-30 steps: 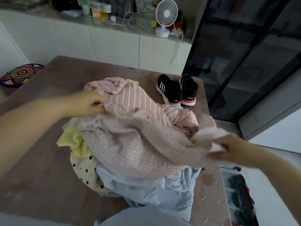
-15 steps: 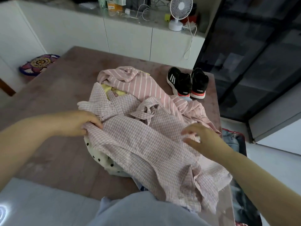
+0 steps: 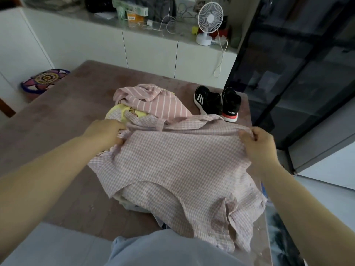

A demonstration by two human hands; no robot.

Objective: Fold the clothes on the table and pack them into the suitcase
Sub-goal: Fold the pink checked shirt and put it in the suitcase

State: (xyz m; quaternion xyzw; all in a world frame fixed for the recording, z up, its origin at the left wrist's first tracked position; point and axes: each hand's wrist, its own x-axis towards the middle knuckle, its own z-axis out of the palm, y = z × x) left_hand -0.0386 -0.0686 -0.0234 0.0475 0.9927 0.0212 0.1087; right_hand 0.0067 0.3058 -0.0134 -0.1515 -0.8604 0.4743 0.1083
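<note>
A pink checked shirt [image 3: 178, 166] lies spread over a pile of clothes on the brown table [image 3: 57, 116]. My left hand [image 3: 106, 132] grips its far left edge and my right hand [image 3: 258, 144] pinches its far right edge, holding that edge stretched between them. Behind it lie a pink striped garment [image 3: 153, 102] and a yellow garment [image 3: 123, 113]. More clothes under the shirt are mostly hidden. A dark strip at the table's right edge [image 3: 280, 231] may be the suitcase; I cannot tell.
A pair of black sneakers [image 3: 219, 102] stands at the table's far right corner. Behind the table runs a white cabinet with a small white fan [image 3: 208, 24] and clutter. A patterned round cushion [image 3: 44, 80] sits to the left. Dark glass panels [image 3: 297, 73] rise on the right.
The shirt went from bunched to spread flat across the pile. My right hand moved out to the shirt's far right edge and took hold; my left hand moved forward along the left edge.
</note>
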